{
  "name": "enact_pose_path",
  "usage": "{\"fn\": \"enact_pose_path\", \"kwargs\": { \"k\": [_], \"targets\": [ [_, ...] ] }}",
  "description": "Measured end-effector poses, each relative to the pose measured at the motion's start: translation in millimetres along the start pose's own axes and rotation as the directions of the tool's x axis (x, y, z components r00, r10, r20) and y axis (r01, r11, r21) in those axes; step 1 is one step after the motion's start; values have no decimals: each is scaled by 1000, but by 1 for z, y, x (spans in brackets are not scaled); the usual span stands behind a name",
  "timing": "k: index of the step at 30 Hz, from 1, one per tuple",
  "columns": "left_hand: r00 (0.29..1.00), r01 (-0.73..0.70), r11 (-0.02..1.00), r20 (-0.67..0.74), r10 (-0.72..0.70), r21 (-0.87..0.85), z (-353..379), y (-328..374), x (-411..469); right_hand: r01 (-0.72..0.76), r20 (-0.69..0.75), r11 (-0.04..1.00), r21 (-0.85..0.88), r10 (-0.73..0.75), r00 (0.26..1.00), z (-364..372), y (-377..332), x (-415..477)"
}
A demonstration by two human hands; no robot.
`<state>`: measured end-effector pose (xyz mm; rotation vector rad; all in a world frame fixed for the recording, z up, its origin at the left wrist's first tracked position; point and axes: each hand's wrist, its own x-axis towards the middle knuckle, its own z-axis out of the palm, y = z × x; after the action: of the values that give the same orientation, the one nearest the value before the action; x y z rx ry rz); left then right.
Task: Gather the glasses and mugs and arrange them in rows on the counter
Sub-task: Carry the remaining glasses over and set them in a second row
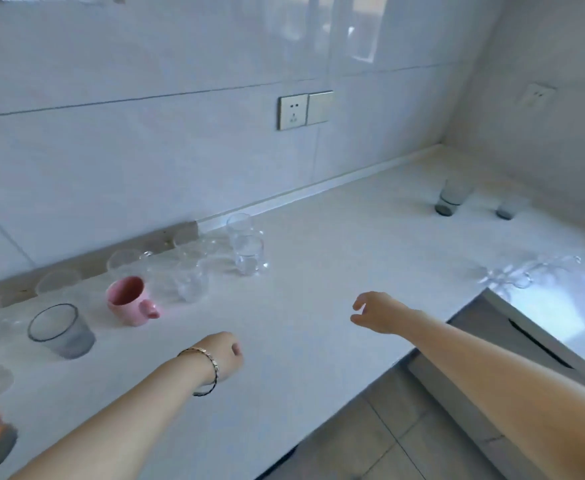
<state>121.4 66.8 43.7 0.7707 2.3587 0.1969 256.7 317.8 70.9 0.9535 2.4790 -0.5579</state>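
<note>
The white table (336, 258) fills most of the view, running along a pale tiled wall (145, 133) and turning a corner at the far right. On the wall sits a socket plate (292, 111) with a blank switch plate beside it.

Both forearms reach out over the bare middle of the table. The right hand (375, 311) hovers with fingers loosely curled and apart — it holds nothing. The left hand (223, 353), with a bracelet (202, 367) on the wrist, is curled into a loose fist, also empty.

On the left, close to the wall, stands a cluster of clear glasses (214, 258) in rough rows, blurred together. In front of them sits a pink mug (131, 299), handle toward the camera, and nearer left a grey-tinted glass (62, 330), upright.

Far right near the corner stand two grey glasses (453, 195) — well apart from the cluster. Clear glassware (530, 271) rests near the right edge; its shape is too blurred to tell.
</note>
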Motion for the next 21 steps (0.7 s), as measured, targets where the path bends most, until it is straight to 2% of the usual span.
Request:
{"fn": "enact_pose_path", "kwargs": {
  "k": [8, 12, 16, 21],
  "targets": [
    [973, -224, 971, 79, 218, 83, 26, 239, 92, -206, -70, 970, 127, 216, 974, -68, 228, 13],
    [944, -325, 939, 105, 313, 114, 38, 342, 128, -272, -110, 948, 164, 291, 950, -101, 316, 26],
    [930, -354, 925, 155, 333, 136, 54, 405, 162, -336, -179, 905, 260, 387, 904, -131, 375, 47],
    [927, -349, 919, 212, 309, 183, 65, 445, 205, -393, -128, 859, 329, 453, 882, -151, 416, 90]
  ]
}}
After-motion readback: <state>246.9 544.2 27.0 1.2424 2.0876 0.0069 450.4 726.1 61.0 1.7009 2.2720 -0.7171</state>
